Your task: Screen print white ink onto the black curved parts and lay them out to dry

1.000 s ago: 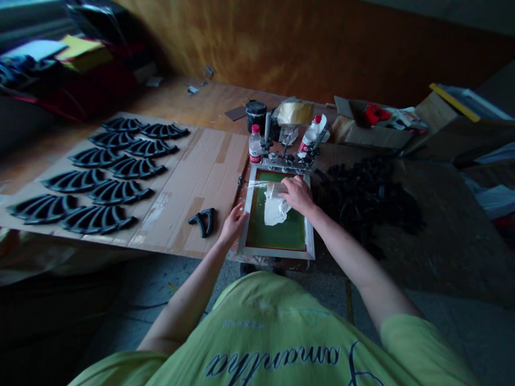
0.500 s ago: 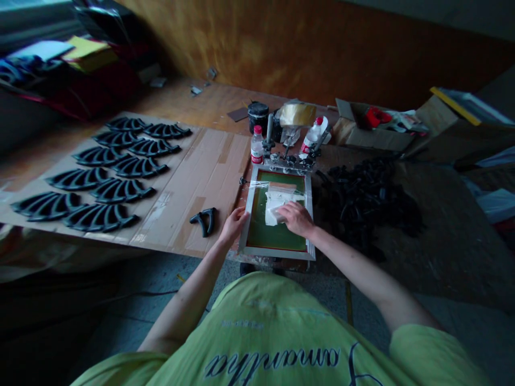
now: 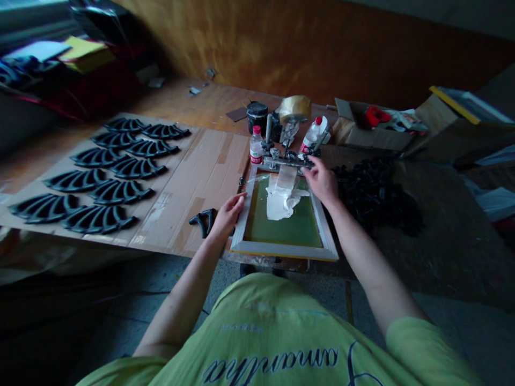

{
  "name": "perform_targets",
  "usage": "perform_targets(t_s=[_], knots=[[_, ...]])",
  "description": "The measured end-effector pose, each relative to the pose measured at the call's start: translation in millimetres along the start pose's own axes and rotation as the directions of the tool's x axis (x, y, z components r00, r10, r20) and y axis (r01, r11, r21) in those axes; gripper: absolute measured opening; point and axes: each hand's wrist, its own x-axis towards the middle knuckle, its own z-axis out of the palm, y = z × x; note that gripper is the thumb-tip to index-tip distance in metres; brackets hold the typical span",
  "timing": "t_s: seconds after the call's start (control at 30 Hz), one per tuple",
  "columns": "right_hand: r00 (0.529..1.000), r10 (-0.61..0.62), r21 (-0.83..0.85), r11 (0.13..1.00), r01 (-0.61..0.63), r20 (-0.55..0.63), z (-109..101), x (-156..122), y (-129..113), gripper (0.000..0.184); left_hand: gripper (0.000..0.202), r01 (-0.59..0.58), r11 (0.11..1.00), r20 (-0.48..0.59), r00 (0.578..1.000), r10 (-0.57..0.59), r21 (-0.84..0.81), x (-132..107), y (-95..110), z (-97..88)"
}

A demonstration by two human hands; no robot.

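Note:
A screen printing frame (image 3: 284, 252) with a silver rim and green mesh stands before me, its front edge raised off the table. White ink (image 3: 279, 206) is smeared across the mesh. A pale, flat squeegee (image 3: 288, 176) leans at the back end of the ink, against the hinge bar. My left hand (image 3: 230, 213) grips the frame's left rim at the fingertips. Over the back right corner, beside the metal clamps (image 3: 287, 161), my right hand (image 3: 323, 182) is open with fingers apart. A loose black plastic part (image 3: 204, 222) lies left of my left hand.
Rows of black ribbed parts (image 3: 107, 217) lie on the cardboard (image 3: 193, 171) at left. A heap of black parts (image 3: 378, 198) is at right. Behind the frame stand red-capped bottles (image 3: 256, 146), a black tub (image 3: 256, 115) and a tape roll (image 3: 295, 109). An open carton (image 3: 372, 136) sits back right.
My right hand has let go of the squeegee and moved to the back right corner. The squeegee now rests at the back. The frame's front edge has risen, with my left hand still at its left rim.

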Motion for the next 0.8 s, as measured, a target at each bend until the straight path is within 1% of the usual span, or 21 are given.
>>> perform_targets(t_s=[0.03,0.07,0.13,0.17,0.2,0.27,0.33,0.37,0.4,0.43,0.47,0.5,0.53,0.57,0.6,0.63,0.67,0.7,0.73,0.77,0.8], knots=[[0.997,0.072,-0.007,0.997,-0.072,-0.029,-5.1,-2.3,15.2,0.049,0.060,-0.054,0.998,-0.007,0.999,0.054,-0.030,1.2,11.9,2.3],[0.990,0.136,-0.026,0.990,-0.137,-0.025,-7.2,-8.5,28.9,0.048,0.060,-0.119,0.991,-0.025,0.993,0.118,-0.063,3.7,24.3,5.4],[0.975,0.215,-0.081,0.974,-0.210,0.060,-0.4,-30.8,46.6,0.043,0.062,-0.251,0.960,-0.078,0.967,0.243,-0.123,12.3,50.2,13.5],[0.967,0.218,-0.098,0.974,-0.206,0.133,8.3,-45.5,49.0,0.039,0.061,-0.305,0.940,-0.091,0.951,0.294,-0.154,18.0,63.5,18.0],[0.960,0.191,-0.103,0.980,-0.173,0.206,19.6,-61.0,47.3,0.033,0.060,-0.342,0.922,-0.088,0.940,0.331,-0.181,24.2,76.4,22.5],[0.945,0.082,-0.091,0.994,-0.055,0.316,44.8,-89.4,34.9,0.025,0.060,-0.367,0.906,-0.058,0.930,0.364,-0.212,36.0,97.9,30.6],[0.932,-0.008,-0.116,0.992,0.054,0.364,65.0,-107.9,17.7,0.020,0.061,-0.379,0.899,-0.064,0.925,0.374,-0.221,42.2,107.3,37.3],[0.930,-0.020,-0.142,0.987,0.077,0.367,71.3,-112.9,9.5,0.017,0.062,-0.383,0.896,-0.088,0.924,0.373,-0.225,41.4,105.3,40.5],[0.931,0.001,-0.168,0.984,0.065,0.366,74.8,-115.6,1.8,0.015,0.062,-0.373,0.899,-0.114,0.927,0.356,-0.230,37.4,98.5,43.8],[0.930,0.043,-0.185,0.982,0.027,0.364,76.0,-117.0,-5.6,0.013,0.063,-0.328,0.915,-0.115,0.944,0.309,-0.234,30.1,86.9,47.5],[0.930,0.094,-0.192,0.981,-0.026,0.356,75.6,-118.3,-13.3,0.013,0.065,-0.232,0.945,-0.069,0.973,0.222,-0.231,20.0,71.5,51.7],[0.930,0.142,-0.184,0.979,-0.082,0.338,74.5,-120.2,-21.6,0.014,0.066,-0.109,0.969,-0.008,0.994,0.110,-0.221,7.7,53.5,56.4],[0.935,0.172,-0.164,0.978,-0.126,0.309,73.3,-123.3,-31.0,0.016,0.068,0.083,0.982,0.140,0.988,-0.059,-0.171,-5.5,34.4,61.5],[0.946,0.171,-0.130,0.982,-0.140,0.277,72.6,-127.5,-41.2,0.018,0.069,0.258,0.960,0.261,0.939,-0.222,-0.109,-18.3,15.7,66.4],[0.959,0.127,-0.082,0.991,-0.109,0.252,72.4,-132.7,-51.6,0.018,0.068,0.346,0.932,0.305,0.903,-0.301,-0.104,-29.2,-1.2,70.6],[0.969,0.039,-0.022,0.999,-0.034,0.243,72.3,-138.1,-60.9,0.017,0.065,0.397,0.909,0.318,0.884,-0.342,-0.129,-36.9,-15.4,73.0],[0.964,-0.081,0.046,0.996,0.072,0.254,71.9,-142.9,-67.8,0.016,0.062,0.416,0.893,0.296,0.886,-0.356,-0.173,-40.8,-26.6,72.8],[0.941,-0.202,0.110,0.978,0.178,0.271,70.5,-146.4,-70.6,0.015,0.058,0.407,0.887,0.253,0.901,-0.352,-0.217,-40.6,-34.9,68.9],[0.914,-0.288,0.152,0.955,0.253,0.287,67.5,-148.2,-68.2,0.016,0.055,0.385,0.891,0.198,0.918,-0.344,-0.239,-36.7,-41.0,60.6],[0.901,-0.313,0.151,0.948,0.279,0.301,62.8,-148.1,-59.8,0.018,0.052,0.360,0.905,0.131,0.932,-0.338,-0.228,-30.1,-45.6,47.4],[0.909,-0.272,0.097,0.962,0.254,0.315,56.4,-146.4,-45.4,0.019,0.050,0.334,0.924,0.048,0.942,-0.331,-0.184,-22.1,-49.8,29.5]])
